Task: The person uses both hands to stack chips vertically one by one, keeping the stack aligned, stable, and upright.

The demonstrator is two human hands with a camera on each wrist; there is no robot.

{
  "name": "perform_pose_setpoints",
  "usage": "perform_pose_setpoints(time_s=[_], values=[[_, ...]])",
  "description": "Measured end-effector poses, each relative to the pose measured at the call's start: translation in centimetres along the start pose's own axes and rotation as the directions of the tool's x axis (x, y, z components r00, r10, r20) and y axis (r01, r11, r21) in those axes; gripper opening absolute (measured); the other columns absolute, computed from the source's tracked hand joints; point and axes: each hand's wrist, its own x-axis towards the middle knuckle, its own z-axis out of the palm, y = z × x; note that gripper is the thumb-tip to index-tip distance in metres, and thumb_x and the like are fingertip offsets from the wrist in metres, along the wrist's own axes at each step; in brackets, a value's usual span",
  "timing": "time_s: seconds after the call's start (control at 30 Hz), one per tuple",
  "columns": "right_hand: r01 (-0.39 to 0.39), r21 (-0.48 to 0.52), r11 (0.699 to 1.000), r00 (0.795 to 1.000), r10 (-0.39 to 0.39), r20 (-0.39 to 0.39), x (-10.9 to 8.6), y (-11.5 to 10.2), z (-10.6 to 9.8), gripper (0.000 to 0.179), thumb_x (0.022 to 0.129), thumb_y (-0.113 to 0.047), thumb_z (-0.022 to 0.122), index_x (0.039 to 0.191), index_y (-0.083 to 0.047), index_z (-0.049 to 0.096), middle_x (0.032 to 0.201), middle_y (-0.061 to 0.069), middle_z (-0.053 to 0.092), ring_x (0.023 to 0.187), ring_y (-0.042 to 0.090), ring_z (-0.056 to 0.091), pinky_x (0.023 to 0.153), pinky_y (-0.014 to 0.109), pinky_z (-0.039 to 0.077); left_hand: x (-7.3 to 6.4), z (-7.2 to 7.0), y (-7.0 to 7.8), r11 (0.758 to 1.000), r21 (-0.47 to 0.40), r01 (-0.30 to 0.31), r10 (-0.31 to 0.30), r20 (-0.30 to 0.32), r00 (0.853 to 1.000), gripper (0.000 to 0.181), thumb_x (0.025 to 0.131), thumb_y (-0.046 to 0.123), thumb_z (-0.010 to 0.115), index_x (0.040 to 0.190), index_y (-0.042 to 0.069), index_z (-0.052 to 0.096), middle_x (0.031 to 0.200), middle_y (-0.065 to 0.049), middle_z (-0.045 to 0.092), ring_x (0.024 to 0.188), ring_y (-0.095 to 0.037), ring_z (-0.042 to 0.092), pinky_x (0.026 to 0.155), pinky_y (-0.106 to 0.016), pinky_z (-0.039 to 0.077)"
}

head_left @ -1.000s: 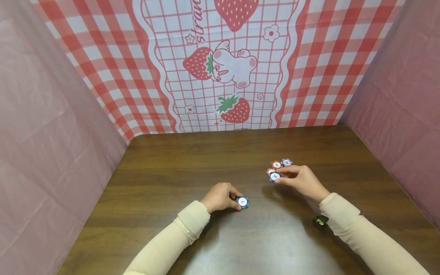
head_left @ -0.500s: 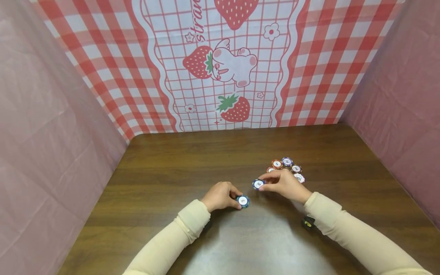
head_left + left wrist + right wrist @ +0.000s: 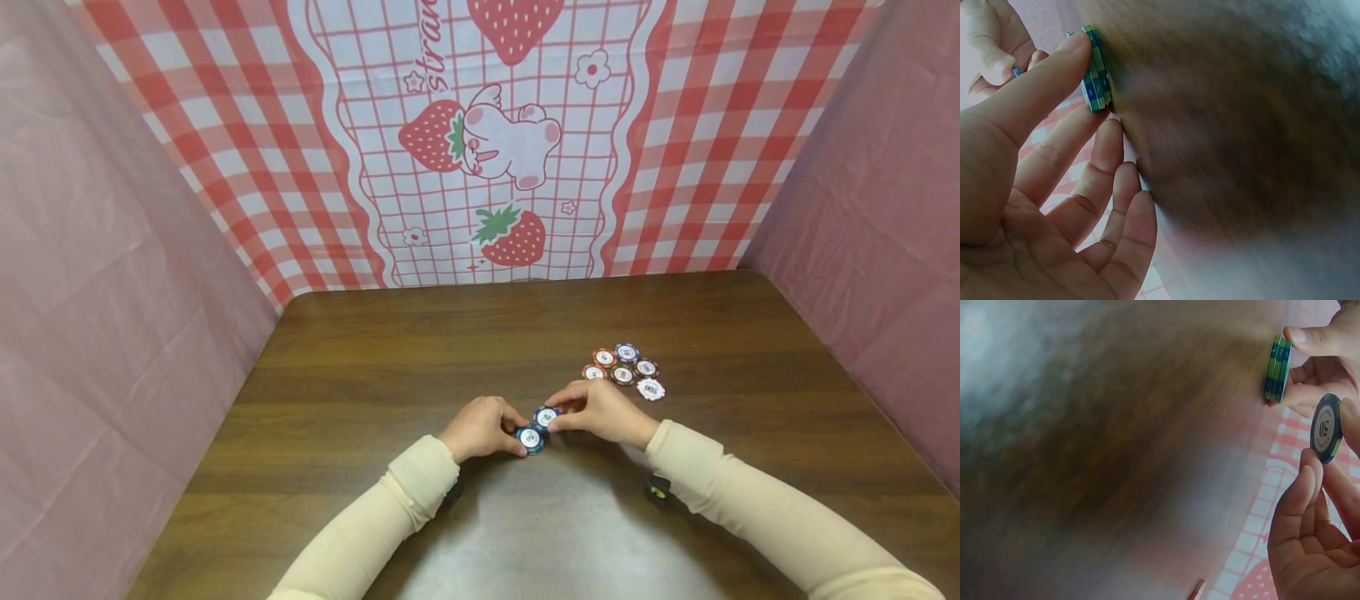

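A short stack of green and blue poker chips [image 3: 529, 440] rests flat on the table, and my left hand [image 3: 483, 428] pinches its edge between thumb and index finger. The layers of the stack show edge-on in the left wrist view [image 3: 1099, 72]. My right hand [image 3: 606, 413] pinches one dark blue poker chip [image 3: 547, 417] by its rim, just behind and to the right of the stack. In the right wrist view this chip [image 3: 1325, 429] hangs above the table, apart from the stack [image 3: 1278, 369], its printed face showing. The other left fingers extend along the tabletop.
Beyond my right hand several loose poker chips lie in a cluster: red ones [image 3: 603, 357], a purple one [image 3: 627, 352], dark ones [image 3: 623, 375] and a white one [image 3: 651, 389]. A checked strawberry cloth [image 3: 517, 183] hangs behind the wooden table [image 3: 420, 333]; pink cloth flanks both sides.
My right hand has carried the dark blue chip leftward and nearer, from the cluster to beside the stack, uncovering more of the loose chips. The left hand has stayed at the stack.
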Motion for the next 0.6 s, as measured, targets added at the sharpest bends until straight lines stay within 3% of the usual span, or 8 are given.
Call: perform_pose_setpoints(time_s=[0.3,0.6], values=[[0.005,-0.026,1.000,0.995,-0.003,0.097,0.4,-0.6,0.6,0.027,0.076,-0.024,0.083,0.097,-0.008,0.077,0.082,-0.002,0.069,0.069,-0.001,0.055,0.062,0.019,0.048,0.0,0.0,0.1,1.000,0.008,0.003,-0.003,0.005,1.000,0.036,0.068,0.027,0.089,0.101,0.018,0.079,0.083,0.004,0.069,0.075,-0.004,0.056,0.068,-0.018,0.042],[0.036,-0.059,0.998,0.993,-0.029,0.116,0.6,-0.6,1.2,0.025,0.075,-0.025,0.084,0.093,-0.009,0.077,0.080,-0.002,0.069,0.069,-0.002,0.055,0.062,0.019,0.048,0.0,0.0,0.0,1.000,-0.001,0.000,0.000,0.006,1.000,0.036,0.067,0.028,0.090,0.100,0.019,0.079,0.081,0.005,0.069,0.074,-0.004,0.055,0.068,-0.019,0.042]])
